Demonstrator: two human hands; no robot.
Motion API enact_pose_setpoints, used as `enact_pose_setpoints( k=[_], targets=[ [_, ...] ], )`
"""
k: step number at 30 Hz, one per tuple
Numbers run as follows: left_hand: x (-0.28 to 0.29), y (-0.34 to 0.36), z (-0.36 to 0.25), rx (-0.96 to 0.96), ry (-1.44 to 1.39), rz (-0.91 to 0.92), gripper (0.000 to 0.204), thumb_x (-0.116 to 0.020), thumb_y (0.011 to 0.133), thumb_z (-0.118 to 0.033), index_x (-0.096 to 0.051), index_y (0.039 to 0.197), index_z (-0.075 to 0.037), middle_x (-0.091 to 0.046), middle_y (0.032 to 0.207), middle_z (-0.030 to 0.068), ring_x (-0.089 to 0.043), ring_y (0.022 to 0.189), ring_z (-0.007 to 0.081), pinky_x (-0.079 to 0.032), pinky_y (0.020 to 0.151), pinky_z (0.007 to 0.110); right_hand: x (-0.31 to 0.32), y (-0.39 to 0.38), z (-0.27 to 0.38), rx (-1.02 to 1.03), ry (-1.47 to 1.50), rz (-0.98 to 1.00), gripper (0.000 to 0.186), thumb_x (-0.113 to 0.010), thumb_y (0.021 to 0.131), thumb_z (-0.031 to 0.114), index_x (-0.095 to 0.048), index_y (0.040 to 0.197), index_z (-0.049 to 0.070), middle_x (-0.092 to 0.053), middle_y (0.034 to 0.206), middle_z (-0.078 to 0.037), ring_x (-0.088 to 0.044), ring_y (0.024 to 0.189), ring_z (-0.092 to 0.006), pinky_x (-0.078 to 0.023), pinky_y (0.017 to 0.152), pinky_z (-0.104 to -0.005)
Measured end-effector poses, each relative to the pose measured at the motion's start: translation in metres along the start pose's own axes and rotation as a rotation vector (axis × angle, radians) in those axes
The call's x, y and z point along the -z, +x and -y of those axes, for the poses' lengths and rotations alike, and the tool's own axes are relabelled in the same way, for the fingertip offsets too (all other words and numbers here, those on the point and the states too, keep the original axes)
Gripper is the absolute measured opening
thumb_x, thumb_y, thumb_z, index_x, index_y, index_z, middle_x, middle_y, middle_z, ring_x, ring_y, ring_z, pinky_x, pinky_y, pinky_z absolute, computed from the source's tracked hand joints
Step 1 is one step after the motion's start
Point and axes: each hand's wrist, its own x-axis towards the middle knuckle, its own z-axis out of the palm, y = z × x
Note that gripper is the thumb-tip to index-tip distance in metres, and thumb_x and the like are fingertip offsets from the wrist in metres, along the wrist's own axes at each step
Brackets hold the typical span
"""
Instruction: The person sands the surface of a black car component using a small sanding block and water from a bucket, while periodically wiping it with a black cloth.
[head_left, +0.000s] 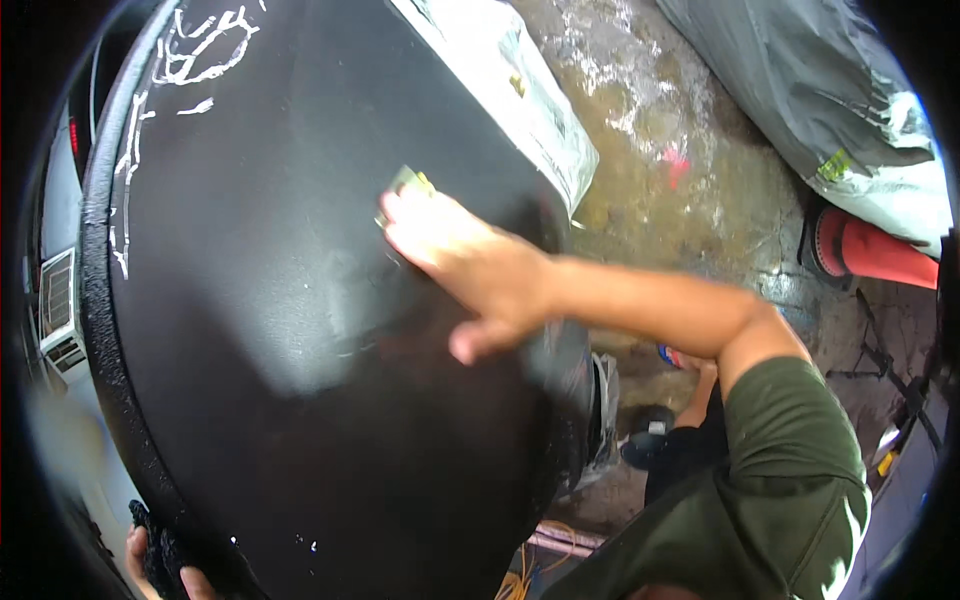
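A large, smooth black panel [300,440] with a thick, rough-textured rim at its left edge fills the middle of the view. My right hand [460,255] lies on its upper middle, fingers together and pressed down, thumb stuck out. Under the fingertips is a small thin greenish sheet [404,177]; only its edges show, and glare and blur hide what kind it is. At the lower left, by the panel's rim, my left hand [136,560] is closed round a crumpled black thing [157,555], perhaps a cloth. Much of that hand is hidden or cut off.
White hand-drawn marks [205,50] run along the panel's upper left. Plastic sheeting [530,90] adjoins its far right edge. Beyond the wet, stained floor [650,150] are a larger plastic-covered form [800,90] and an orange cone [880,250]. Orange cable [515,582] lies at the bottom.
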Motion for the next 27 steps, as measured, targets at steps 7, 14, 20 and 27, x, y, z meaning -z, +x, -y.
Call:
enact_pose_setpoints(
  k=[7, 14, 20, 27],
  targets=[
    [0.009, 0.009, 0.018, -0.161, 0.205, -0.001, 0.053, -0.073, 0.097, -0.036, -0.067, 0.132, 0.004, -0.071, 0.123, 0.0225, -0.066, 0.116, 0.0369, -0.051, 0.106, 0.052, 0.008, -0.035, -0.016, -0.116, -0.109, 0.153, 0.116, -0.043, 0.095, 0.09, -0.026, 0.17, 0.003, -0.022, 0.178, -0.024, -0.02, 0.165, -0.0415, -0.008, 0.129, -0.0685],
    [0.024, 0.007, 0.022, -0.154, 0.279, -0.013, 0.059, -0.071, 0.097, -0.044, -0.066, 0.132, 0.003, -0.07, 0.125, 0.0223, -0.065, 0.118, 0.0366, -0.05, 0.107, 0.052, 0.02, -0.024, -0.041, -0.112, -0.072, 0.206, 0.116, -0.042, 0.094, 0.091, -0.031, 0.17, 0.004, -0.023, 0.178, -0.025, -0.016, 0.166, -0.0429, -0.001, 0.126, -0.0726],
    [0.02, 0.002, 0.026, -0.142, 0.284, -0.026, 0.065, -0.068, 0.097, -0.052, -0.065, 0.133, 0.002, -0.068, 0.126, 0.0221, -0.064, 0.119, 0.0364, -0.048, 0.108, 0.053, 0.029, 0.035, -0.05, 0.073, -0.09, 0.139, 0.107, -0.049, 0.097, 0.084, -0.033, 0.17, 0.008, -0.026, 0.177, -0.024, -0.016, 0.166, -0.0453, 0.0, 0.126, -0.0724],
    [0.023, 0.0, 0.027, -0.139, 0.299, -0.03, 0.072, -0.066, 0.097, -0.06, -0.064, 0.133, 0.002, -0.067, 0.128, 0.0218, -0.062, 0.121, 0.0361, -0.046, 0.109, 0.053, 0.028, 0.049, -0.048, 0.08, -0.121, 0.184, 0.112, -0.049, 0.093, 0.089, -0.034, 0.17, 0.01, -0.025, 0.178, -0.02, -0.01, 0.167, -0.0457, -0.002, 0.124, -0.0749]
  ],
)
